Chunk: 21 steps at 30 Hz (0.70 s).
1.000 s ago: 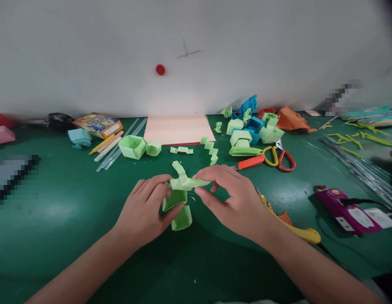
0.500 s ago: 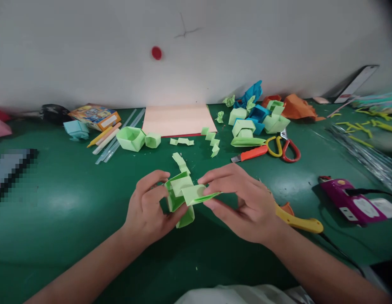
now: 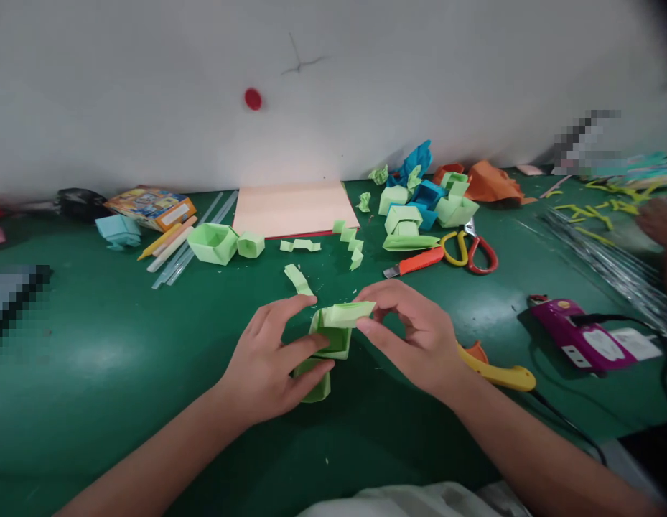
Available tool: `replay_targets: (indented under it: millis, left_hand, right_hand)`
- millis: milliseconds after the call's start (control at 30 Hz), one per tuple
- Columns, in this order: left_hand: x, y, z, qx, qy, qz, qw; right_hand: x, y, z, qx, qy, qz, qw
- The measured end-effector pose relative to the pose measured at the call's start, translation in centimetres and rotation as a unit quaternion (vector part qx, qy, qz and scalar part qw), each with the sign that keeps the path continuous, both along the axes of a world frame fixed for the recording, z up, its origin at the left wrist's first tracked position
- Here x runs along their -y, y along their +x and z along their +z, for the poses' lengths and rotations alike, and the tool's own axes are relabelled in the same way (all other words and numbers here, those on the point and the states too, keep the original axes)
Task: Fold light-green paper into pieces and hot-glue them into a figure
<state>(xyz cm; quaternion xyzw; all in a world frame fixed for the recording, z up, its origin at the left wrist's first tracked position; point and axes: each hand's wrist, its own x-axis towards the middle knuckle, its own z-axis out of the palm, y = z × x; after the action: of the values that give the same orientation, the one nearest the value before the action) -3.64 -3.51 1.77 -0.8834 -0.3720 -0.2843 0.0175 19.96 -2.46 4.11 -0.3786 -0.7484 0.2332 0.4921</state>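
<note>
My left hand (image 3: 263, 359) grips a light-green folded paper box (image 3: 339, 346), its middle finger in the opening and its thumb below. A second green paper box (image 3: 318, 392) sits just under it; I cannot tell whether the two are joined. Between thumb and fingers, my right hand (image 3: 413, 337) pinches a flat folded green paper piece (image 3: 347, 314) over the box's far rim. Just beyond my hands lies a creased green paper strip (image 3: 299, 279). Farther back are a zigzag strip (image 3: 355, 245) and an open green paper box (image 3: 212, 244).
Right of centre lie an orange cutter knife (image 3: 419, 261), scissors (image 3: 476, 251) and a pile of folded paper (image 3: 419, 205). A yellow glue gun (image 3: 500, 372) and a purple power adapter (image 3: 581, 334) trail cords. Another person's hand (image 3: 659, 222) shows at the right edge.
The paper box has turned and sits slightly lower and to the right. My right hand has raised and tilted the folded paper piece. Another person's hand has appeared at the right.
</note>
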Motion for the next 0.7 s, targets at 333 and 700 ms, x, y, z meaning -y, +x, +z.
replay_targets:
  millis: [333,700]
  left_hand:
    - [-0.6,1.9,1.6,-0.107,-0.142,0.015,0.984]
    - [-0.6,1.4,1.2,-0.106,-0.158,0.003,0.982]
  right_hand:
    - [0.2,0.3,0.3,-0.016,-0.016,0.032,0.999]
    - [0.1,0.4,0.3,0.013,-0.016,0.044,0.999]
